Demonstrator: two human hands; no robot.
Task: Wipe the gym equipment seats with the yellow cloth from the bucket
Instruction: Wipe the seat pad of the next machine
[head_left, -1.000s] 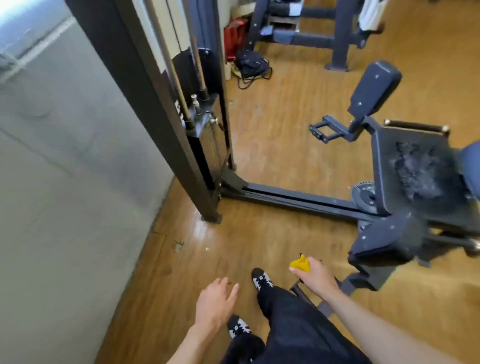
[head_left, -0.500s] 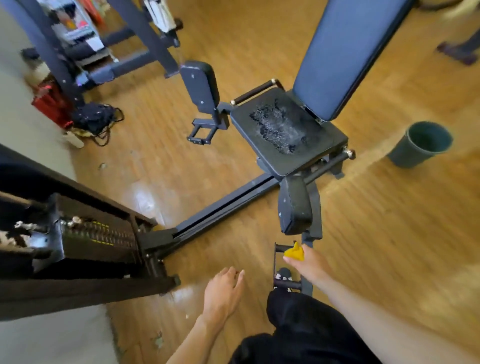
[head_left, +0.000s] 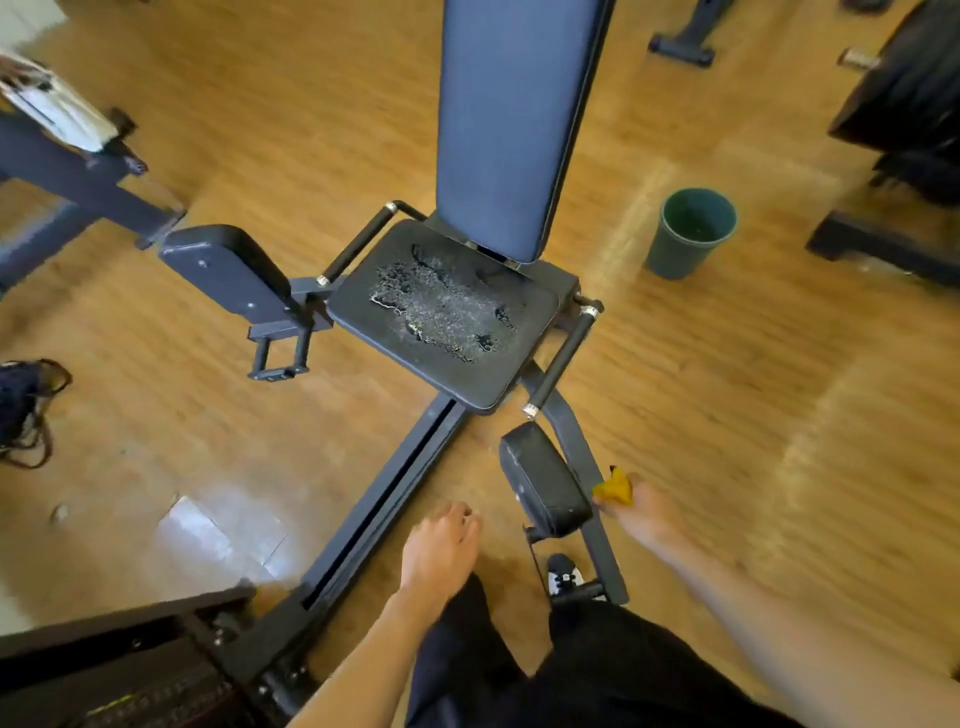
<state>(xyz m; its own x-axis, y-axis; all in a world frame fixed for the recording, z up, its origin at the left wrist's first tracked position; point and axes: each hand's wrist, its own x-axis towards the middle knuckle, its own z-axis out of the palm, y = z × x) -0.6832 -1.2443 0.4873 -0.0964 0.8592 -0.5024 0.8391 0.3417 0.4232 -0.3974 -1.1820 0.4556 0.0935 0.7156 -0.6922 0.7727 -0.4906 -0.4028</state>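
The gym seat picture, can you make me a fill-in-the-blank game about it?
1. The yellow cloth is bunched in the person's ____ hand.
2. The bucket standing on the wooden floor is coloured ____.
3. The seat has a cracked, worn patch in its ____.
4. The left hand holds ____.

Missing words: right; green; middle; nothing

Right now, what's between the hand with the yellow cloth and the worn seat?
In the head view, a small black pad and a black grip bar lie between the right hand, holding the yellow cloth, and the worn seat.
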